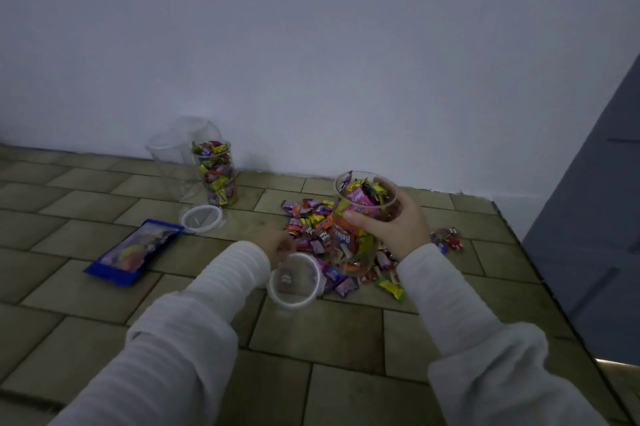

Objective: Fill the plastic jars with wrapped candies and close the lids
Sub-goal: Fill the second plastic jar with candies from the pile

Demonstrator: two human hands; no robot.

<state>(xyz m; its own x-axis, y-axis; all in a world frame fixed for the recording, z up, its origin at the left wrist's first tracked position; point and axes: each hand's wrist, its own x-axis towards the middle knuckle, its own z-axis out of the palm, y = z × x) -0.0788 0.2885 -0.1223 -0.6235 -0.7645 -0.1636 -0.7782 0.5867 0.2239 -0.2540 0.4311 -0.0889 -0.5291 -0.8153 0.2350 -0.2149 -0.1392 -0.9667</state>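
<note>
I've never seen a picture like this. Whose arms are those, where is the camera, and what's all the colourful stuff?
The camera sits on a person's head, looking down, so you see their own two arms. The right hand holds a clear jar full of wrapped candies. The left hand is blurry and holds a round lid. On the tiled surface lie a candy pile, another filled jar by the wall, a second lid and a blue packet.

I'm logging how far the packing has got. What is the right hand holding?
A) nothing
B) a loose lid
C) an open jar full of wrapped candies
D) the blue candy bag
C: the right hand grips a clear jar packed with candies, its mouth uncovered, above the candy pile; the blue bag lies apart on the floor.
</note>
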